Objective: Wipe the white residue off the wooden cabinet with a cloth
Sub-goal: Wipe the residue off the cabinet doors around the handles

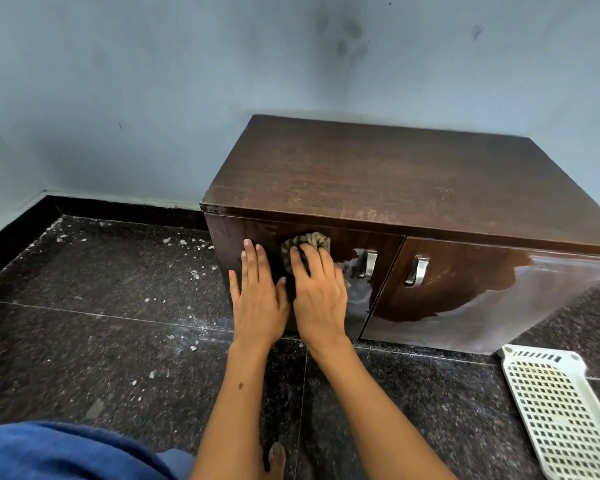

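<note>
A low dark wooden cabinet stands against the blue wall, with two glossy doors and metal handles. Faint whitish streaks show on its top near the front edge. A bunched grey-brown cloth lies against the upper part of the left door. My right hand presses the cloth onto the door with fingers spread over it. My left hand rests flat on the same door just to the left, fingers straight, holding nothing.
The dark speckled stone floor carries scattered white chips and dust left of the cabinet. A white perforated plastic basket lies on the floor at the lower right. Blue fabric covers my knee at the bottom left.
</note>
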### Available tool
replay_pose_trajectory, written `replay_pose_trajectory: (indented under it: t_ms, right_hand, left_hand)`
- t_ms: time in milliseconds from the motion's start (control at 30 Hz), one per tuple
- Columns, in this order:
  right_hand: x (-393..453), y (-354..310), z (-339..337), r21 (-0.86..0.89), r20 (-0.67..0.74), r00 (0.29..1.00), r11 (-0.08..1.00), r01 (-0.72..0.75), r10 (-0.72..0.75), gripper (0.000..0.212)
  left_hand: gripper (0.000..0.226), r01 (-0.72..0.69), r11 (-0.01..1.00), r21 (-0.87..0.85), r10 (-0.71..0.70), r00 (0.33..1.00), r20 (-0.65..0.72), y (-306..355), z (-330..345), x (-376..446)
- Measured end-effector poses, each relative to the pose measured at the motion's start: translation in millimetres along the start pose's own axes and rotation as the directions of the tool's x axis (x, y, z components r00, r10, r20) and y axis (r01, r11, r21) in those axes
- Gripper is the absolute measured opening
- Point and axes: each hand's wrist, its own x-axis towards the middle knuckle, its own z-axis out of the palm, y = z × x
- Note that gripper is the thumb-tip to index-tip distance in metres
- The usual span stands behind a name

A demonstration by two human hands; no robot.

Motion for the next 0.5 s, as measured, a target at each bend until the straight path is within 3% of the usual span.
replay_pose_trajectory:
  t_ms: [200, 400, 500]
  right_hand:
    - [-9.4, 18.6, -3.2, 0.094, -0.05, 0.966, 0.964, -0.247, 0.252, 0.054]
    - [-17.6, 26.0, 3.6, 0.198, 0.004, 0.989, 0.97, -0.143, 0.145, 0.06]
    - [-18.0, 31.7, 1.1, 0.235, -0.035, 0.972, 0.947, -0.219, 0.233, 0.054]
  left_hand:
    - [0.06, 0.012, 0.989, -0.144, -0.019, 0.999, -0.047, 11.5, -2.9, 3.5]
    - [0.068, -0.05, 0.975, -0.217, 0.022, 0.991, -0.132, 27.4, -4.1, -0.5]
    - [0.072, -0.085, 0.971, -0.222, 0.049, 0.985, -0.163, 33.9, -1.1, -1.0]
